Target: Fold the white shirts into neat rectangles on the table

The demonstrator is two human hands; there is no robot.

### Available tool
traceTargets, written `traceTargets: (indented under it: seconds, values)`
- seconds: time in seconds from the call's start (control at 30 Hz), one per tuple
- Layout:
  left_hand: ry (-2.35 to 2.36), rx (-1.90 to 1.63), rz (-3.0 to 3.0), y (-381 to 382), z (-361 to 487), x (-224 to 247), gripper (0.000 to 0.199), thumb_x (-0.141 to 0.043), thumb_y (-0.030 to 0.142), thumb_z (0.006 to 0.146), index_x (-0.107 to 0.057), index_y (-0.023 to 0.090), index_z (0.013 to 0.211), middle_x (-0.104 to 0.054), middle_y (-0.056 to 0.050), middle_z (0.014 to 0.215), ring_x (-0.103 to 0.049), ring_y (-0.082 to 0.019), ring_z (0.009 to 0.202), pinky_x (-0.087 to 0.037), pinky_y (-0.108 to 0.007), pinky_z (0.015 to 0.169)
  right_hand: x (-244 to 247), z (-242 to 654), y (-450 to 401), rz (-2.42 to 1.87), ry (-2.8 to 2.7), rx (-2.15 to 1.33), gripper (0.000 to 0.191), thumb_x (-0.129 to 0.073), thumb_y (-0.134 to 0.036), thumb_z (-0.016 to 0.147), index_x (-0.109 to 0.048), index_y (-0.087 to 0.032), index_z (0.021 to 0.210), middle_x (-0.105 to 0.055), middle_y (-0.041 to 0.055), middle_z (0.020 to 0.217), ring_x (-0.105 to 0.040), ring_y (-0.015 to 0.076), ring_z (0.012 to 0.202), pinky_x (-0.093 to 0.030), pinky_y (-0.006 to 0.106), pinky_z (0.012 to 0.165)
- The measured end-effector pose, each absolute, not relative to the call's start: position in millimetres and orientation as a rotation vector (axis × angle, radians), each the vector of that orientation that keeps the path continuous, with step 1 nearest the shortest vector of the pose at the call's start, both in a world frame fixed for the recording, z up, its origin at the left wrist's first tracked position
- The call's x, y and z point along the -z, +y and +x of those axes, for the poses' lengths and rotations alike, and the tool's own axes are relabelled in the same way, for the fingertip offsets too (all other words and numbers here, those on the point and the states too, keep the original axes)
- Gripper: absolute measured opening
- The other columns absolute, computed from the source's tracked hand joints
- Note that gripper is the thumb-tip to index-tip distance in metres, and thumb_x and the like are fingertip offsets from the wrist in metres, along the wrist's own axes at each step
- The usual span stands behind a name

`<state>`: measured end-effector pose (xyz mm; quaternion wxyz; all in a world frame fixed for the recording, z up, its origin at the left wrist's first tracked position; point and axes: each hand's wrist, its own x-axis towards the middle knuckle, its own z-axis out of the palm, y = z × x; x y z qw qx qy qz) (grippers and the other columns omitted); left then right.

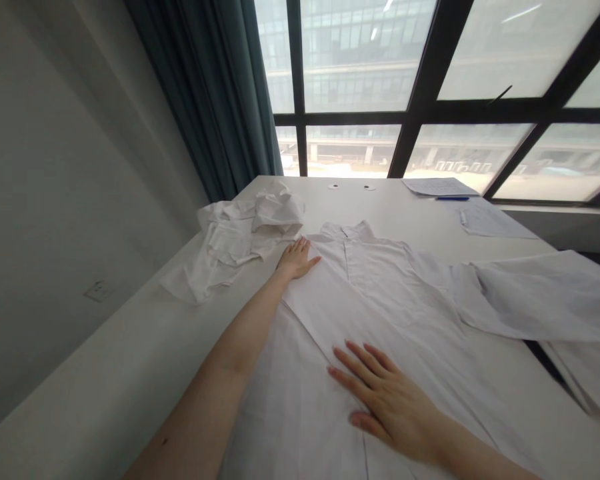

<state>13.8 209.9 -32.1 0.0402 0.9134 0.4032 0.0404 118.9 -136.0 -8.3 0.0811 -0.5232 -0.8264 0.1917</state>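
A white garment with a stand-up collar, like a shirt or lab coat point(350, 293), lies spread on the white table, its collar toward the window. My left hand point(298, 259) rests flat near its left shoulder, thumb out to the side. One sleeve seems folded inward along the left side of the body. Over the lower middle of the garment my right hand point(385, 393) is spread, fingers apart and palm down; whether it presses on the cloth I cannot tell. The other sleeve point(540, 293) stretches out to the right, past the table's edge.
Crumpled white cloth point(250, 223) lies at the table's far left. Papers point(440, 187) and a blue pen point(453, 199) are at the far right, with another sheet point(495, 221) nearer. Two small white pieces point(334, 187) sit by the back edge. A dark curtain point(220, 100) hangs beside the windows.
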Motion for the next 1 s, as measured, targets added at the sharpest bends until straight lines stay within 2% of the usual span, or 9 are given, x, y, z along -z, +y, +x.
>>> traceTargets:
  seconds: [0.13, 0.23, 0.3, 0.37, 0.47, 0.57, 0.73, 1.0]
  values:
    - [1.272, -0.316, 2.805, 211.2, 14.8, 32.6, 0.052, -0.038, 0.041, 0.098, -0.041, 0.013, 0.142, -0.039, -0.014, 0.151, -0.034, -0.023, 0.14, -0.028, -0.036, 0.114, 1.6, 120.1, -136.1, -1.527, -2.357, -0.697, 0.053, -0.038, -0.046, 0.099, -0.03, -0.034, 0.15, -0.027, 0.0018, 0.158, -0.016, 0.0246, 0.146, -0.019, 0.052, 0.117]
    - [1.319, -0.37, 2.801, 212.5, 14.9, 30.8, 0.043, -0.039, 0.03, 0.098, -0.045, 0.017, 0.138, -0.048, -0.011, 0.142, -0.043, -0.022, 0.132, -0.033, -0.035, 0.109, -2.1, 130.1, -134.1, -1.548, -2.162, -0.758, 0.041, -0.036, -0.039, 0.1, -0.05, -0.029, 0.138, -0.043, 0.0053, 0.149, -0.034, 0.0199, 0.14, -0.032, 0.042, 0.114]
    - [1.338, -0.39, 2.802, 214.7, 16.0, 28.3, 0.041, -0.04, 0.026, 0.097, -0.048, 0.022, 0.137, -0.052, -0.009, 0.136, -0.047, -0.023, 0.126, -0.037, -0.036, 0.106, 0.5, 146.1, -128.9, -1.624, -2.014, -0.669, 0.038, -0.035, -0.035, 0.1, -0.056, -0.026, 0.13, -0.05, 0.0078, 0.144, -0.044, 0.0186, 0.133, -0.039, 0.039, 0.109]
    - [1.345, -0.396, 2.803, 217.3, 18.6, 25.6, 0.038, -0.042, 0.025, 0.097, -0.052, 0.025, 0.133, -0.053, -0.009, 0.131, -0.049, -0.024, 0.121, -0.04, -0.036, 0.101, 8.2, 169.4, -120.5, -1.732, -1.899, -0.468, 0.037, -0.036, -0.034, 0.099, -0.057, -0.025, 0.129, -0.052, 0.0094, 0.14, -0.047, 0.0207, 0.131, -0.04, 0.043, 0.109]
    - [1.369, -0.406, 2.793, 219.7, 24.1, 22.3, 0.031, -0.045, 0.027, 0.096, -0.058, 0.024, 0.124, -0.053, -0.009, 0.124, -0.05, -0.025, 0.117, -0.043, -0.035, 0.097, 25.8, 207.9, -107.6, -1.893, -1.815, -0.146, 0.043, -0.037, -0.038, 0.097, -0.053, -0.024, 0.134, -0.053, 0.0115, 0.14, -0.043, 0.0266, 0.135, -0.037, 0.051, 0.11]
    - [1.417, -0.425, 2.77, 219.7, 29.0, 20.5, 0.027, -0.043, 0.027, 0.097, -0.059, 0.022, 0.118, -0.053, -0.01, 0.12, -0.05, -0.025, 0.114, -0.044, -0.036, 0.094, 42.1, 231.8, -102.6, -2.033, -1.846, -0.014, 0.051, -0.033, -0.043, 0.097, -0.049, -0.021, 0.14, -0.049, 0.0123, 0.144, -0.038, 0.0291, 0.138, -0.037, 0.052, 0.109]
    - [1.508, -0.437, 2.727, 219.3, 31.7, 17.7, 0.029, -0.035, 0.029, 0.1, -0.06, 0.022, 0.112, -0.054, -0.011, 0.12, -0.05, -0.024, 0.112, -0.044, -0.034, 0.091, 49.6, 231.4, -107.7, -2.142, -1.922, 0.08, 0.053, -0.032, -0.047, 0.098, -0.046, -0.024, 0.143, -0.038, 0.0087, 0.152, -0.027, 0.0276, 0.143, -0.031, 0.051, 0.112]
    - [1.577, -0.476, 2.71, 229.9, 28.2, 15.7, 0.025, -0.038, 0.022, 0.098, -0.057, 0.018, 0.114, -0.056, -0.012, 0.121, -0.049, -0.023, 0.116, -0.042, -0.032, 0.094, 42.1, 224.6, -110.5, -2.188, -1.917, 0.048, 0.055, -0.032, -0.049, 0.098, -0.045, -0.023, 0.144, -0.036, 0.0082, 0.154, -0.025, 0.027, 0.144, -0.029, 0.049, 0.113]
